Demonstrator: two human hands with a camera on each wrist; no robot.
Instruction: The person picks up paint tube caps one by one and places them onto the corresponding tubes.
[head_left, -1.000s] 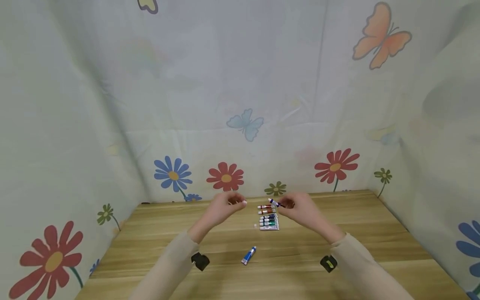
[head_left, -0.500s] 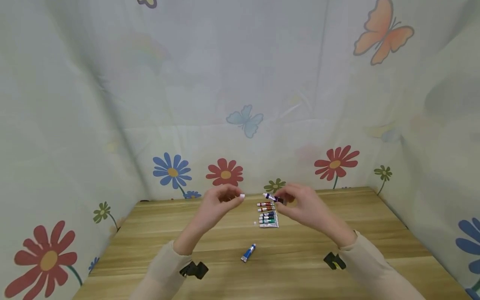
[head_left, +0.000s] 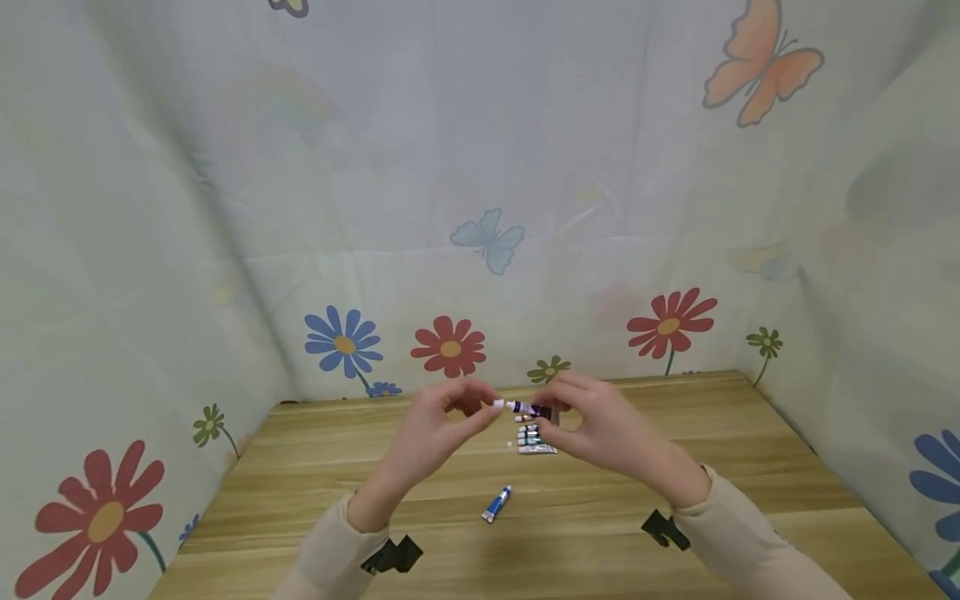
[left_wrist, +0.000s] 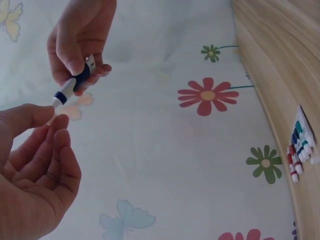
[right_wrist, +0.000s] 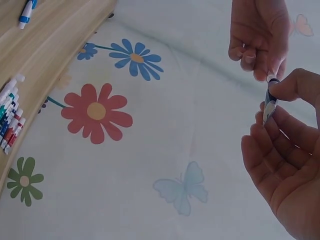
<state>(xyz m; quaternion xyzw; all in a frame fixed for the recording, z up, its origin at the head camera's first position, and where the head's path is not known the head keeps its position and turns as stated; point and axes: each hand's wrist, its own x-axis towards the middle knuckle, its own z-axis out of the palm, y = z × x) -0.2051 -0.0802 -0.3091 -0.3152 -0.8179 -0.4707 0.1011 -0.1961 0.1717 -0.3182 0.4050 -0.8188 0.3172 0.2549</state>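
My left hand (head_left: 442,421) pinches a small white cap (head_left: 498,403) between thumb and index finger. A small paint tube (head_left: 534,410) with a dark violet-blue label is held between the thumb and fingers of my right hand (head_left: 600,421). Its white nozzle end points left at the cap; only a narrow gap shows between them in the head view. In the left wrist view, the tube (left_wrist: 82,77) slants down to the left fingertips, which largely hide the cap. From the right wrist, the tube (right_wrist: 270,105) appears nearly upright, its nozzle by the left fingers.
A row of several paint tubes (head_left: 537,449) lies on the wooden table (head_left: 337,483) below the hands, partly covered by the right hand. Left of the row is a small white cap (head_left: 510,444). One blue paint tube (head_left: 497,505) lies nearer. A flowered curtain (head_left: 390,250) stands behind.
Both hands have drawn together, the left moving right and the right moving left. The violet-blue tube has swung from tilted to nearly level, its nozzle now close to the pinched cap.
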